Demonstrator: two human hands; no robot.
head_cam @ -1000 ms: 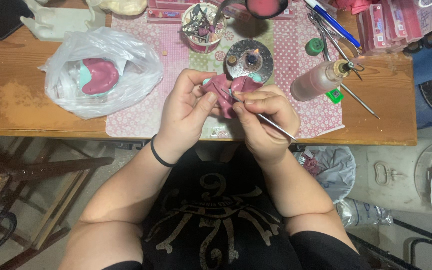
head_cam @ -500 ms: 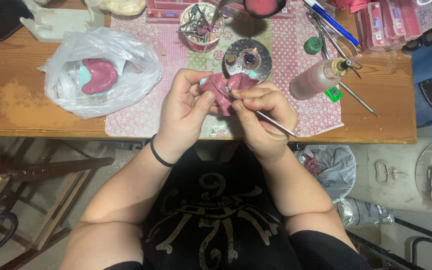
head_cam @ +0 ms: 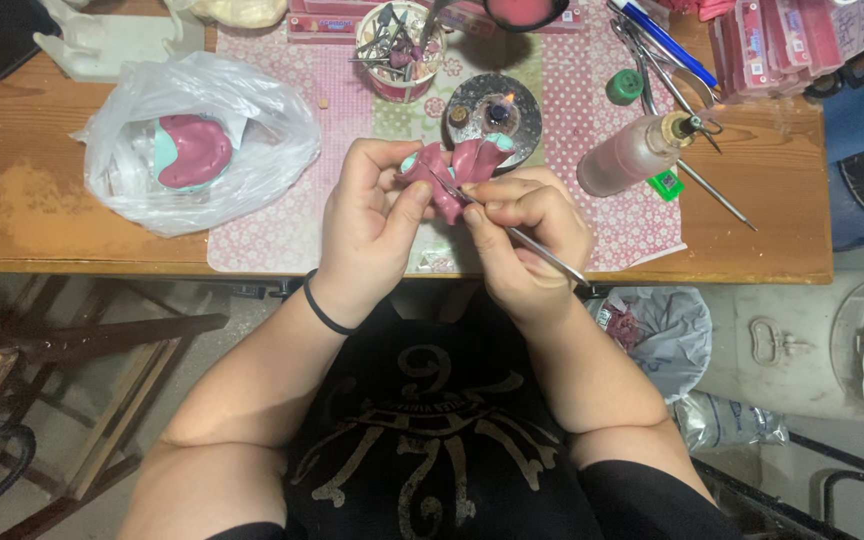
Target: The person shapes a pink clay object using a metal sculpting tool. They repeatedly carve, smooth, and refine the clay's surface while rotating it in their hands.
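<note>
Frame centre: left hand (head_cam: 377, 225) grasps a pink wax model (head_cam: 452, 170); right hand (head_cam: 532, 230) pinches a thin metal instrument (head_cam: 542, 250) against it. Carving step; next stroke needs light, steady pressure.

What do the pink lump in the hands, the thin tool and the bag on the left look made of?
Pink curved lump held in the left hand: probably wax or similar mouldable stuff, matte and smooth, irregular edges.
Thin silver tool in the right hand: metal, going by its grey shine and straight slim shaft.
Crumpled clear bag: thin plastic film, translucent, with glossy creases.
</note>
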